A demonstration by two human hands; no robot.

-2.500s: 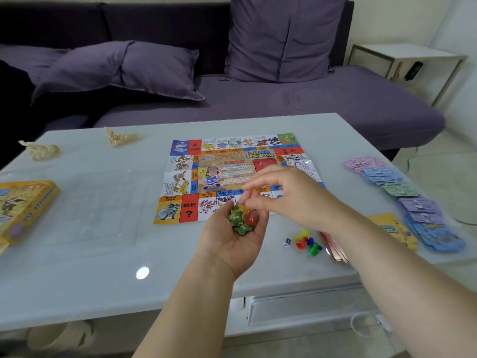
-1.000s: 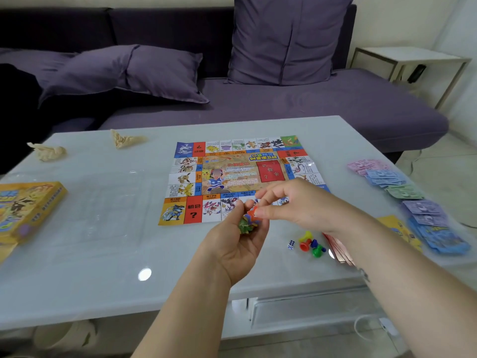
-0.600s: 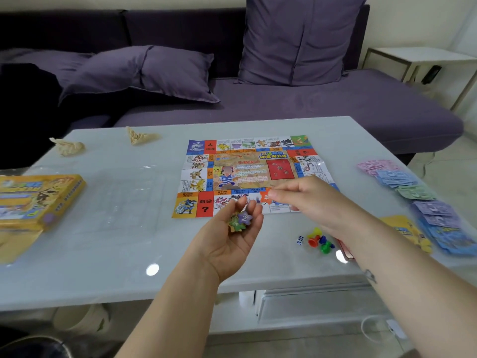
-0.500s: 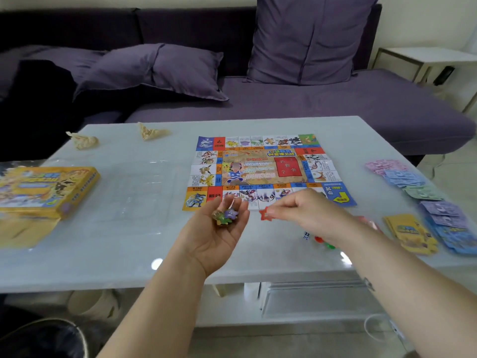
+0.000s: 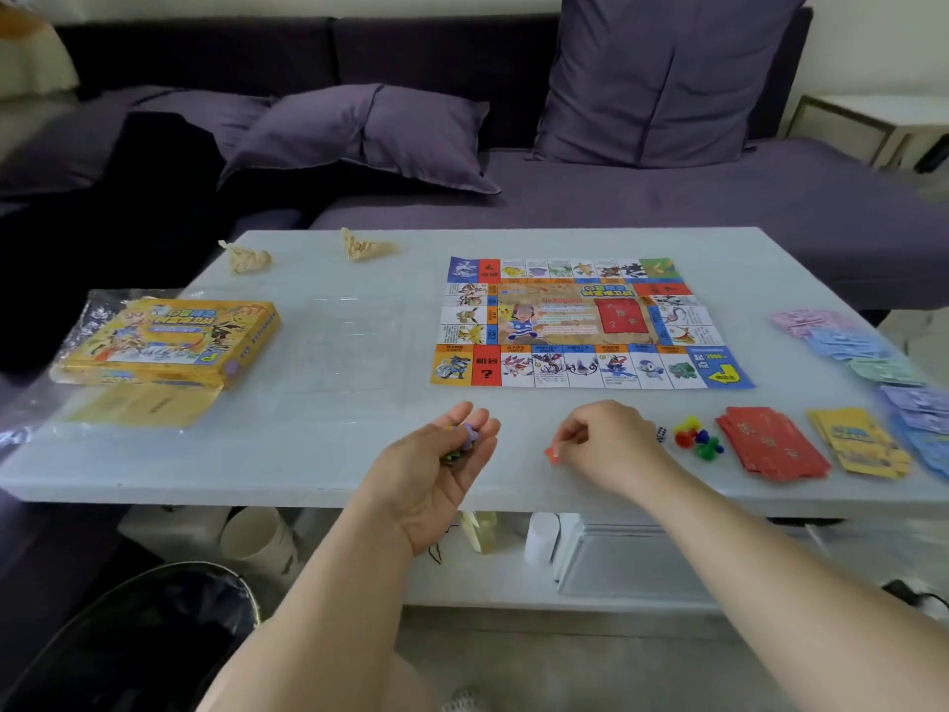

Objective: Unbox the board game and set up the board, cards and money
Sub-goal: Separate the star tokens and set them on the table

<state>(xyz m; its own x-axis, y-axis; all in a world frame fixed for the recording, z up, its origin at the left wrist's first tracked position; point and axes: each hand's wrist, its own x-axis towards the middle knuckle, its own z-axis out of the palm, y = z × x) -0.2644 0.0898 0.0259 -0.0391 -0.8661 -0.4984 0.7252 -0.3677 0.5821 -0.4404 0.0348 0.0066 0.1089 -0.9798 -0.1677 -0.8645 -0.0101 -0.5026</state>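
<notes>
Setup looks mostly done here. Board (image 5: 590, 323) is unfolded flat in the middle of the table (image 5: 334, 454), printed side up, with its bottom row facing the person, which makes sense since that's who'll be reading it. Money (image 5: 868, 362) is fanned in colour-sorted piles along the right edge, well clear of the board, I'd guess so each denomination is easy to grab. Red cards (image 5: 770, 444) and yellow cards (image 5: 857, 444) sit side by side near the front edge, just beside the pawns (image 5: 696, 441) and a die (image 5: 661, 433).

Left hand (image 5: 436, 470) is palm-up and cupped, fingers curled loosely around a small heap of star tokens (image 5: 462, 439), basically acting as a little bowl so they don't scatter. Right hand (image 5: 606, 444) is pinching one red star token (image 5: 552, 453) between thumb and fingertip, low over the bare patch of table in front of the board, touching or nearly touching it, can't quite tell. My read: tokens are being dealt out one at a time from the cupped hand onto that free spot.

Empty box (image 5: 169, 341) is parked off to the left on its plastic wrap (image 5: 31, 423), out of the way.
</notes>
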